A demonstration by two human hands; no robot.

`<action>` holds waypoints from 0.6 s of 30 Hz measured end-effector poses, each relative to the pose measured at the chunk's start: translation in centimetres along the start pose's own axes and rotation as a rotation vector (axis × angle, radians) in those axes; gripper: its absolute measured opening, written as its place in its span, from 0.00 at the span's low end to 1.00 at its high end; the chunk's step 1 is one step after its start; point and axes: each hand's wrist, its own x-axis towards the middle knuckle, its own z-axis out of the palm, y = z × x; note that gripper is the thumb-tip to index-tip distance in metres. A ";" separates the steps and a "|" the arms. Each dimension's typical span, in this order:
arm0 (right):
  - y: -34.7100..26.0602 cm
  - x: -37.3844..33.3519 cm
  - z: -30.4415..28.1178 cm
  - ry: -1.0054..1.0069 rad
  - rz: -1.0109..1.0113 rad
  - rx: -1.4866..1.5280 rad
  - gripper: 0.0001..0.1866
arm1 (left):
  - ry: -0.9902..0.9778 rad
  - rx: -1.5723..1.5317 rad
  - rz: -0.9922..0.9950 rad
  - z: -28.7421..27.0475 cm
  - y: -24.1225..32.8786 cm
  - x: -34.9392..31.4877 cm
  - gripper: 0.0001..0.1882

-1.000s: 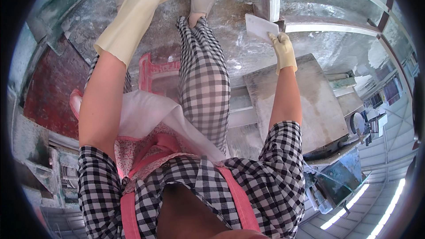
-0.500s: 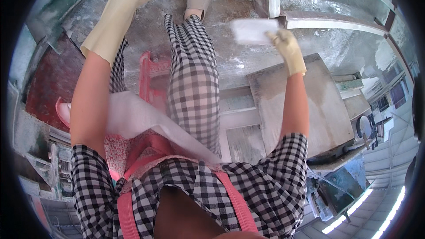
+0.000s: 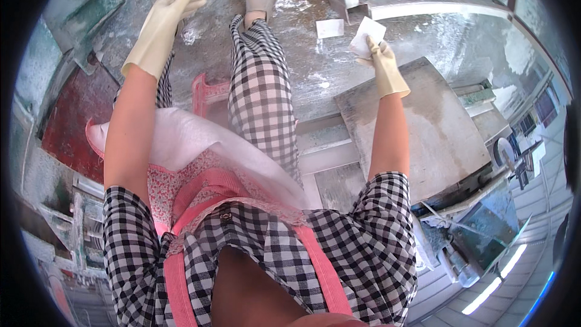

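Both my hands wear cream rubber gloves. My right hand [image 3: 381, 60] pinches a thin white square piece [image 3: 367, 33] by its lower edge, thumb and fingers closed on it; I cannot tell what it is made of. Just left of it, a second white flat piece [image 3: 330, 28] lies apart on the stained floor, by the foot of a metal frame. My left hand [image 3: 172, 9] hangs over the floor at the upper left, near my left shoe. Its fingers are stretched out and nothing shows in them.
A grey flat board [image 3: 417, 127] lies under my right forearm. The pale metal frame [image 3: 436, 9] stands beyond my right hand. A pink plastic stool or crate [image 3: 203, 94] shows between my legs. Red and green worn metal parts [image 3: 78, 124] stand at the left.
My right hand has drawn slightly left, its white piece now sharp and tilted. A separate white piece now shows on the floor. My left hand has shifted slightly downward.
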 end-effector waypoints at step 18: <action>2.3 4.0 0.6 -0.147 -0.124 0.256 0.17 | 0.052 0.049 -0.098 0.4 0.3 -0.2 0.24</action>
